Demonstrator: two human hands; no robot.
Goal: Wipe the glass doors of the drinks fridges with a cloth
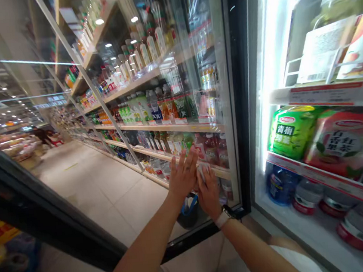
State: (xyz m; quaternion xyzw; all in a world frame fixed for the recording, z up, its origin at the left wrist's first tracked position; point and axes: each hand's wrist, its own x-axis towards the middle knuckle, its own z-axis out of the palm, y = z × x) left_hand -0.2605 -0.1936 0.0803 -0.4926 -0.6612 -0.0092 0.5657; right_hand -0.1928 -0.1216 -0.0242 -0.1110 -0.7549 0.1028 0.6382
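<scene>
The glass door [153, 173] of a refrigerated cabinet stands open in front of me, with a dark frame. Near its lower right part, my left hand [183, 174] lies flat against the glass with its fingers stretched out. Close beside it, my right hand [208, 190] presses a small white cloth [201, 171] to the pane. Much of the cloth is hidden under the fingers. A watch with a pale strap [224, 218] is on my right wrist.
At right, the lit cabinet holds a green drink pack [288, 133], a red drink pack [344, 140] and several bottles. Bottle-filled shelves [152, 108] show in the glass. A dark bucket with a blue rim [188, 215] appears below my hands. Coloured packages [2, 254] sit at lower left.
</scene>
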